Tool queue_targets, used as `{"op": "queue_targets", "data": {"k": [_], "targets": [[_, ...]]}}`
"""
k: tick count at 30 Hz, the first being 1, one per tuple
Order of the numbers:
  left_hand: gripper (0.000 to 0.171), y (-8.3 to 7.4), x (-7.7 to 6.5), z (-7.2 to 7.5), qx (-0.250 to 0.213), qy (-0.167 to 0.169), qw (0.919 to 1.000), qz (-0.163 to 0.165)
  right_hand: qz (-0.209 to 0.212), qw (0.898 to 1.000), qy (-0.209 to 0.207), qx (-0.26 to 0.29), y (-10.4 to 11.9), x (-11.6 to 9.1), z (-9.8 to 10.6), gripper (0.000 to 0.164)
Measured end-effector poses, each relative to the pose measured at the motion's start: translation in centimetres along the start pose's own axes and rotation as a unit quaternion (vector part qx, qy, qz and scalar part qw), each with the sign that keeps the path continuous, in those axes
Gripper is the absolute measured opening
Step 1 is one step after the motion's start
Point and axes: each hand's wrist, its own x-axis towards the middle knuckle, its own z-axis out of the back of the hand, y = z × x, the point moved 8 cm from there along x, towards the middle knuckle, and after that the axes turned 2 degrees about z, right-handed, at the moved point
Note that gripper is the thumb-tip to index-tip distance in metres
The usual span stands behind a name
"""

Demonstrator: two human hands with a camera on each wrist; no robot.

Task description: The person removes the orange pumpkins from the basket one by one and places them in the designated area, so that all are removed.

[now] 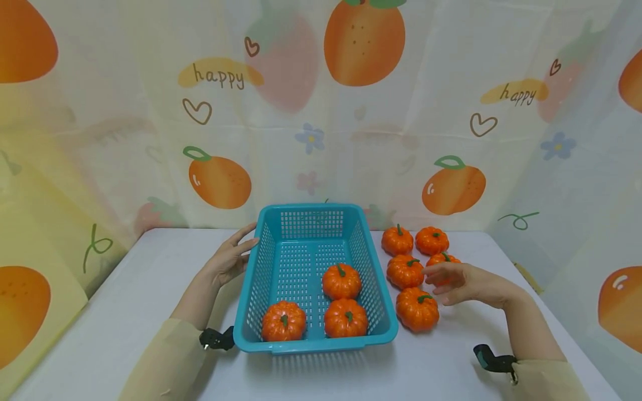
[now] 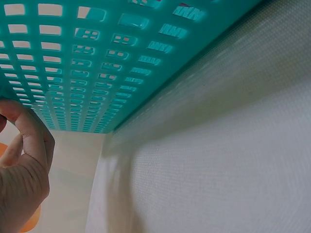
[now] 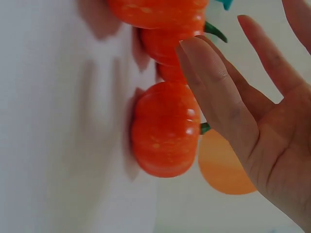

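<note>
Fingers (image 1: pixel 246 245) of the left hand (image 1: pixel 228 262) sit on the left rim of the basket (image 1: pixel 316 346), toward its far end, slightly bent and spread; can't tell from here if they pinch it. Right hand (image 1: pixel 471 284): fingers extended and loosely apart, nothing held, hovering over the loose pumpkins. Contact there: can't tell.

Biggest thing is the pale fabric backdrop (image 1: pixel 351 167), printed with oranges (image 1: pixel 219 182) and the word "happy" (image 1: pixel 219 75). Next, white tabletop (image 1: pixel 155 273), fabric behind it and along both sides. Turquoise mesh basket stands mid-table, long side running away from the person. Beige sleeves (image 1: pixel 160 362) on both arms.

Eight orange pumpkins total. Three in the basket, upright: near left (image 1: pixel 283 326), near right (image 1: pixel 346 326), and one right behind that (image 1: pixel 341 283). Five on the tabletop, right of the basket. Column of three closest to it: far (image 1: pixel 396 243), middle (image 1: pixel 403 273), near (image 1: pixel 415 314), the near one just beside the rim. Second column has two: far (image 1: pixel 432 243), plus one (image 1: pixel 436 259) partly hidden by the right hand.

Black wrist devices (image 1: pixel 217 338), one per arm. Smallest: green stems (image 1: pixel 424 298) on the pumpkins.
</note>
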Motion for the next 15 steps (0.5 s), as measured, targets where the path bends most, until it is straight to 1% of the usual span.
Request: {"op": "queue_targets", "data": {"k": [5, 7, 12, 15], "targets": [[0.069, 0.0, 0.0, 0.0, 0.0, -0.002, 1.0, -0.002, 0.01, 0.999, -0.008, -0.032, 1.8, 0.3, 1.1, 0.065], [0.07, 0.0, 0.0, 0.0, 0.0, -0.001, 1.0, -0.002, 0.012, 0.999, -0.012, -0.036, 2.6, 0.6, 1.3, 0.065], [0.07, 0.1, 0.0, 0.0, -0.004, 0.0, 1.0, 0.0, 0.019, 0.997, -0.036, -0.06, 4.7, 1.3, 2.0, 0.061], [0.069, 0.0, -0.1, -0.1, -0.008, 0.001, 1.0, -0.001, 0.036, 0.995, -0.05, -0.072, 6.1, 2.0, 2.2, 0.059]]}}
